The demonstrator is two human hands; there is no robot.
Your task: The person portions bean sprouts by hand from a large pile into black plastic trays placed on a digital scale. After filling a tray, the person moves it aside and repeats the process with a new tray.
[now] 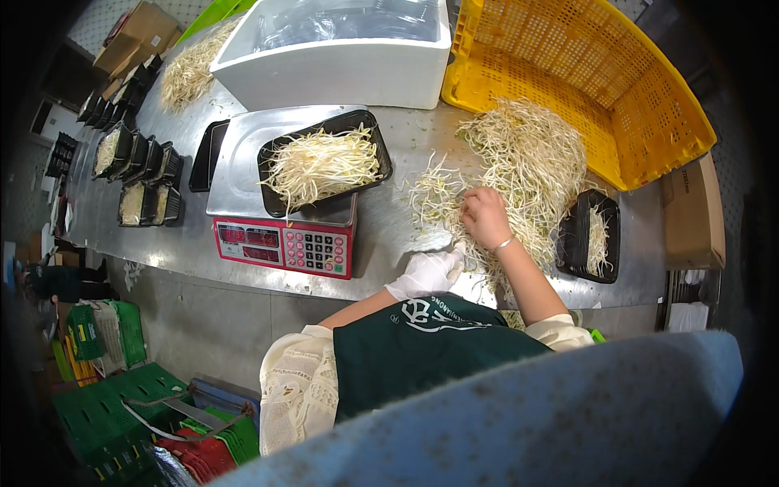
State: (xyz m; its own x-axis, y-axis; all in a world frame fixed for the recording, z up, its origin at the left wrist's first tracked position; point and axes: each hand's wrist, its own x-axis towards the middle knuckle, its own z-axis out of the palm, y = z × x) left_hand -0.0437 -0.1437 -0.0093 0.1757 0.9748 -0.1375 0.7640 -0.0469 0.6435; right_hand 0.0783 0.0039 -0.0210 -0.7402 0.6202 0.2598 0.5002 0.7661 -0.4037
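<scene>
A large heap of bean sprouts [535, 154] lies on the metal table, its loose edge spreading toward me. My right hand [485, 217], bare with a bracelet at the wrist, has its fingers curled into the sprouts at the heap's left side. Just nearer and to the left, my left hand [430, 272] wears a white glove; its fingers are drawn together at the heap's near edge, and what they hold is hidden. A black tray [381, 166] piled with sprouts sits on the red-fronted scale [282, 247]. Another black tray [574, 243], partly filled with sprouts, stands right of the heap.
Behind the scale is a white foam box [333, 77] holding clear plastic. A yellow perforated crate [584, 65] lies tipped at the back right. Several filled black trays [146, 162] stand at the left, near another sprout pile [195, 71]. Green crates [114, 414] are on the floor.
</scene>
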